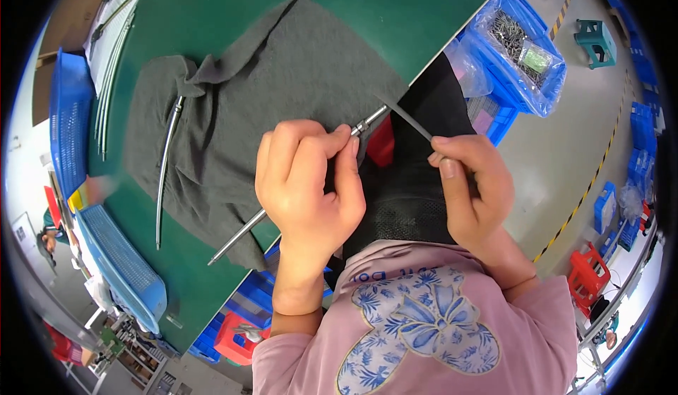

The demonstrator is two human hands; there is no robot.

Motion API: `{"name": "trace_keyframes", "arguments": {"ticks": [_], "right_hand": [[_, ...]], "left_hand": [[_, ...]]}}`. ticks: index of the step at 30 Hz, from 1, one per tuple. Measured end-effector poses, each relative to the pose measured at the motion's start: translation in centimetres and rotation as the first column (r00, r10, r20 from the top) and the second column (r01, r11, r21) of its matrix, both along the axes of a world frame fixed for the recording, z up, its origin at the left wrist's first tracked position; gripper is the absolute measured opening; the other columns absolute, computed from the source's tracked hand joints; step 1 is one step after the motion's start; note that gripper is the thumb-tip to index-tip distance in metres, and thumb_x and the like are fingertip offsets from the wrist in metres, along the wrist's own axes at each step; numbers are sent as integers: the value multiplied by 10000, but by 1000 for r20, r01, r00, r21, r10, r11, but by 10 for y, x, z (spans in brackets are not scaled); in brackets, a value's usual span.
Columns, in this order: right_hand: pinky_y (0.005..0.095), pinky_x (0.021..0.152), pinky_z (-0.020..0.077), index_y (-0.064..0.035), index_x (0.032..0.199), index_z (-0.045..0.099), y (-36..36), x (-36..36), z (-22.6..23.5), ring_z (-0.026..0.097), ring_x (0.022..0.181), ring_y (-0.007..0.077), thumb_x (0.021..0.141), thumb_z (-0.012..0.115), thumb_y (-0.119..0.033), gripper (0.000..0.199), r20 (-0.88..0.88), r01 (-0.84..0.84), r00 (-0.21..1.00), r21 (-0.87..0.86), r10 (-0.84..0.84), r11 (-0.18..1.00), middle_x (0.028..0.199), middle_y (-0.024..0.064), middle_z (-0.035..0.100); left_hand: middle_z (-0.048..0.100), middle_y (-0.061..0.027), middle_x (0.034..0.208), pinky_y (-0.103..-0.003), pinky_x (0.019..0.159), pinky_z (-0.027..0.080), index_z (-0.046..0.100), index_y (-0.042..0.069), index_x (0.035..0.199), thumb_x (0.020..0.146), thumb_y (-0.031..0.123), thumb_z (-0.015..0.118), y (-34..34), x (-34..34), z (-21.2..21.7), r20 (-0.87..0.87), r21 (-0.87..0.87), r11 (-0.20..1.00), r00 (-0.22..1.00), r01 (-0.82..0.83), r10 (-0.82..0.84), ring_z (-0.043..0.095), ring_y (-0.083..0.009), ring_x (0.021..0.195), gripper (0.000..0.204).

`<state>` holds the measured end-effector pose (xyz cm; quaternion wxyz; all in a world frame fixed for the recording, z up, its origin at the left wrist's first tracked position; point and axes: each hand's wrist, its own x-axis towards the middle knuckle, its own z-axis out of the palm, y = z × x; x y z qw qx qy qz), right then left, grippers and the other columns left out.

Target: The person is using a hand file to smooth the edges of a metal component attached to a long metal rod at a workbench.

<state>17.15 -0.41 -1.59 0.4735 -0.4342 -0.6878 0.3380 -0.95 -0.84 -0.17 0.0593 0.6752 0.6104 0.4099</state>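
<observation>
My left hand (304, 176) is closed around a slim, shiny metal rod (236, 237), which slants from lower left to upper right with its stepped tip past my fingers. A thin, dark grey stick that looks like a file (412, 122) is pinched between the thumb and fingers of my right hand (479, 190). The stick's far end lies at the rod's tip; whether they touch, I cannot tell. Beneath my left hand a dark grey cloth (261, 91) is spread over the table. A second, slightly curved metal rod (167, 169) rests on the cloth to the left.
The green table (395, 7) has its edge running diagonally beside me. At its right is a blue bin (558, 77) lined with plastic, with many small metal parts. Blue baskets (120, 254) and more thin rods (107, 84) are at the left. A red bin (233, 338) sits below the table edge.
</observation>
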Motion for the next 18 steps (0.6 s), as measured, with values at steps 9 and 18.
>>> {"name": "trace_keyframes", "arguments": {"ticks": [9, 18], "right_hand": [[266, 568, 478, 3, 1113, 664, 1, -5, 2, 603, 644, 197, 821, 558, 93, 323, 18, -83, 996, -27, 83, 996, 847, 121, 615], [252, 593, 466, 32, 1161, 623, -3, -9, 1, 579, 676, 179, 876, 521, 93, 309, 85, -178, 980, -34, 181, 983, 888, 139, 601]], "left_hand": [[558, -71, 745, -318, 567, 387, 645, 37, 763, 639, -44, 716, -3, 2, 2, 6, -19, 999, 999, -46, 46, 509, -226, 640, 165], [553, -79, 743, -320, 581, 387, 636, 31, 759, 627, -31, 729, -5, 5, 5, 105, -123, 990, 991, -74, 87, 515, -228, 639, 172]]}}
